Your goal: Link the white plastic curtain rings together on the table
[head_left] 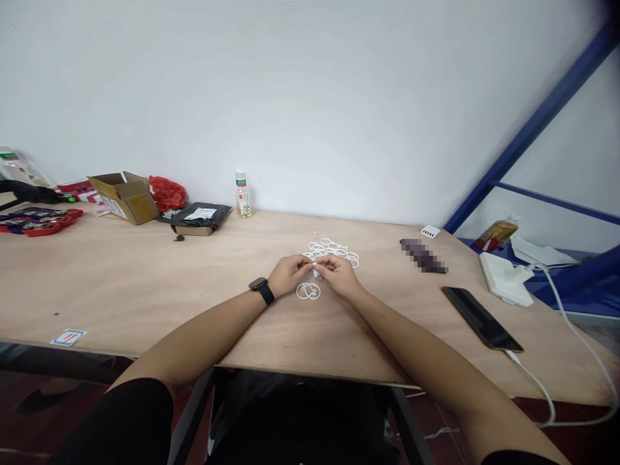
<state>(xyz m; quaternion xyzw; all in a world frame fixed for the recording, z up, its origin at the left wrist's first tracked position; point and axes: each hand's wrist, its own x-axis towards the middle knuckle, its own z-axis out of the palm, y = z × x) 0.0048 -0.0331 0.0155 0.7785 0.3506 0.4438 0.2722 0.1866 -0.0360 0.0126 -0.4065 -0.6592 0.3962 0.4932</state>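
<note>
My left hand (292, 274), below a black watch, and my right hand (338, 274) meet over the middle of the table. Both are closed in a pinch, fingertips almost touching, around a small white piece (315, 273) whose lower end pokes out between them. Its exact kind is too small to make out. Just in front of the fingers, a white ring with a curled inner shape (309, 291) lies flat on the wood. Behind the hands is a loose heap of similar white rings (334, 248), partly hidden by my fingers.
The wooden table (194, 297) backs onto a wall. A phone (482, 318) on a cable and a white power strip (506, 279) lie right, near a pixelated dark object (423, 256). A bottle (243, 195), black parcel (201, 217) and open carton (126, 199) stand back left.
</note>
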